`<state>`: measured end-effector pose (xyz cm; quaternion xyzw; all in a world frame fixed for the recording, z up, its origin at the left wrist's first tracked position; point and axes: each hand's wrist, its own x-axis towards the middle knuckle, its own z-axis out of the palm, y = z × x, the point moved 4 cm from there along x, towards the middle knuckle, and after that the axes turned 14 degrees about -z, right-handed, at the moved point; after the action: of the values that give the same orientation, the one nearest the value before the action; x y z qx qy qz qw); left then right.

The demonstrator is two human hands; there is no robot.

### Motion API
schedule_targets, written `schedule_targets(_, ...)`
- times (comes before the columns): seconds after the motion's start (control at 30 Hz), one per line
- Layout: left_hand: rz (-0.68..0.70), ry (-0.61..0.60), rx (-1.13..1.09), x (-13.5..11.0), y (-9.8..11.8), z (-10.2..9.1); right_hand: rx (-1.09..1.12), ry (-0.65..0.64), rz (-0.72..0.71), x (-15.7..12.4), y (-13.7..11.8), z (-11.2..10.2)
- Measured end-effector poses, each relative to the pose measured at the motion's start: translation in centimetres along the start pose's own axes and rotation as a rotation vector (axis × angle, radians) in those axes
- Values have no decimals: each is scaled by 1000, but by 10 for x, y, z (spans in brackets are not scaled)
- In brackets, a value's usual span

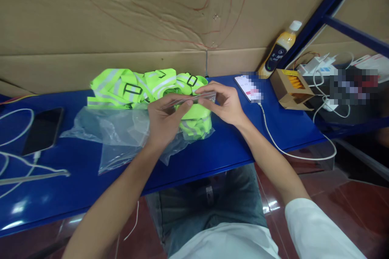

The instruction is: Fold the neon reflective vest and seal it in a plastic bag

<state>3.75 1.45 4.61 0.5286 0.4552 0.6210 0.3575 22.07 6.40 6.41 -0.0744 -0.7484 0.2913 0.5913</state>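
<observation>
Both of my hands pinch the top edge of a clear zip bag (194, 118), which has a folded bright yellow-green reflective strap (196, 127) inside. My left hand (165, 119) grips the left part of that edge, thumb on the near side. At the right end, my right hand (226, 101) has its thumb and fingers closed on the plastic. Behind the hands lies a row of yellow-green reflective straps (130, 85) with grey stripes and black buckles. Several loose clear plastic bags (121, 133) lie left of my left hand, partly under it.
On the blue table (231, 145), a dark phone (44, 129) with white cables lies left. A lit phone (247, 88) charges at right, near an orange drink bottle (279, 52) and an open cardboard box (290, 89). A cardboard wall (136, 20) stands behind; a blue metal frame (352, 34) rises right.
</observation>
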Motion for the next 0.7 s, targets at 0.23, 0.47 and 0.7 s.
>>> schedule_targets(0.23, -8, 71, 42, -3, -2, 0, -66, 20, 11, 1, -5, 5)
schedule_targets(0.47, -27, 96, -6, -2, -4, 1, 2, 128, 160, -4, 1, 12)
schedule_targets(0.7, -74, 88, -3, -2, -9, 1, 111, 158, 317, -9, 6, 19)
